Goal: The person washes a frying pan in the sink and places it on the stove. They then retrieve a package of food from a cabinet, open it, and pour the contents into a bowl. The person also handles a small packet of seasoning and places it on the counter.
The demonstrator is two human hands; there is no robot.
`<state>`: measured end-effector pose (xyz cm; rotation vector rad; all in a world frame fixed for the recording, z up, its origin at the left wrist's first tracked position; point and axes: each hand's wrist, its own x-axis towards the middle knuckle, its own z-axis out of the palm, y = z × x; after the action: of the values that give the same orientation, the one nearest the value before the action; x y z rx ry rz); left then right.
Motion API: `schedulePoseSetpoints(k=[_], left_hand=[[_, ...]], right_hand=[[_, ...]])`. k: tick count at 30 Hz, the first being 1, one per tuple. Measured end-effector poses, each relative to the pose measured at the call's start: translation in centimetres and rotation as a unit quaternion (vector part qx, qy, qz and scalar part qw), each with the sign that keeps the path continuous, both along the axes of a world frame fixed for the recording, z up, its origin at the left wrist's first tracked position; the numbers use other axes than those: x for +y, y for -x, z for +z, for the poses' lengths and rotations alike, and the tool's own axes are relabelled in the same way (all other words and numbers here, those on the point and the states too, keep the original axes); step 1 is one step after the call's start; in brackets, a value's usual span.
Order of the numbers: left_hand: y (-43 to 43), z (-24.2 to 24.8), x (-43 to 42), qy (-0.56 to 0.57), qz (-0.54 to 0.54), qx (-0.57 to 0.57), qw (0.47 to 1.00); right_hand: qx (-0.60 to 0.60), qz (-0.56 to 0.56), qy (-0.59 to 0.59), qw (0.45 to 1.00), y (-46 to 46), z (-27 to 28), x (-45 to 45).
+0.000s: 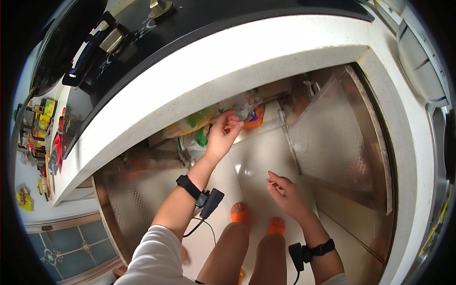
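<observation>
Under the counter, my left hand (223,133) reaches to the opening of the cabinet, its thumb and fingertips pinched near the rim of an orange container (259,117). Clear crinkled plastic (245,105) lies just beyond the fingertips. Whether the fingers grip the rim or the plastic cannot be told. Left of this hand are a green item (201,137) and yellow and green plastic bags (194,121). My right hand (285,192) hovers over the tiled floor, fingers loosely curled and apart, with nothing seen in it. Both wrists wear black straps with small devices.
Two metal cabinet doors, left (142,196) and right (331,146), stand open on either side. Above is the white countertop edge (213,53) with a black gas stove (199,17). Stacked white bowls (420,64) stand at right, seasoning packages (39,131) at far left. Orange slippers (240,213) are below.
</observation>
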<state>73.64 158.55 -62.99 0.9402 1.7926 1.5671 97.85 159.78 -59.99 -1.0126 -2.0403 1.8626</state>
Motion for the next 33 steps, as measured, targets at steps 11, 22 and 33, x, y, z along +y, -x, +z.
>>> schedulePoseSetpoints(k=[11, 22, 33], left_hand=[[0.2, 1.0, 1.8, 0.056, -0.113, 0.137, 0.982], [-0.6, -0.2, -2.3, -0.049, -0.136, 0.041, 0.989], [-1.7, -3.4, -9.7, -0.017, -0.054, -0.080, 0.995]], right_hand=[[0.133, -0.007, -0.131, 0.982, 9.8, -3.2, 9.1], [0.259, -0.177, 0.041, 0.949, 13.6, 2.1, 14.9], [0.372, -0.191, 0.098, 0.903, 18.0, 3.5, 21.1]])
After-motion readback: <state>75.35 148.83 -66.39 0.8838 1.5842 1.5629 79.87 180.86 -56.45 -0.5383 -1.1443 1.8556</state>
